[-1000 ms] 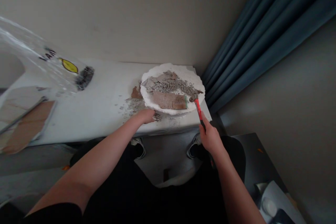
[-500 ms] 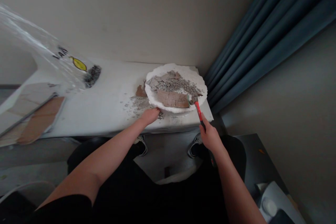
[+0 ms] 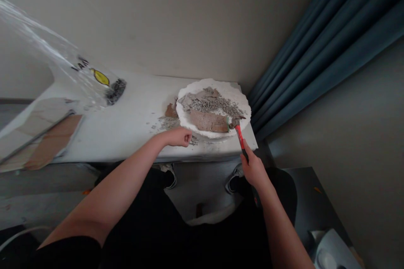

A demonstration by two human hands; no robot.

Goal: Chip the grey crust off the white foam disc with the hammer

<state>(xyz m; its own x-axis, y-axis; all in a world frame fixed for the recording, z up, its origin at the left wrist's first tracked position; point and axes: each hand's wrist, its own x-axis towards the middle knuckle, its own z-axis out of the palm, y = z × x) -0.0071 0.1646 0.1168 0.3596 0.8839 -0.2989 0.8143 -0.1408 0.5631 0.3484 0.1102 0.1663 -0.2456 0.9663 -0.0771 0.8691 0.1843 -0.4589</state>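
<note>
My right hand (image 3: 252,164) is wrapped round the dark lower handle of a claw hammer (image 3: 239,134) with a red upper grip. The hammer's metal head rests at the right end of a brown, rough-textured slab (image 3: 208,121), next to a thin green edge. That slab lies in a shallow white dish with a ragged rim (image 3: 245,100), along with crumbled grey rubble (image 3: 210,101). Just outside the dish's front left rim, my left hand (image 3: 180,137) is curled into a fist, with nothing visible in it.
A white-covered table (image 3: 126,134) carries the dish, with grey crumbs and a brown fragment (image 3: 171,110) at its left. Further left are a clear plastic bag (image 3: 101,76) with printing and a piece of cardboard (image 3: 53,143). Blue curtains (image 3: 303,50) hang at the right.
My left hand has come off the dish's front rim, moved slightly left and closed into a fist. The hammer stays at the slab's right end. The view has shifted slightly.
</note>
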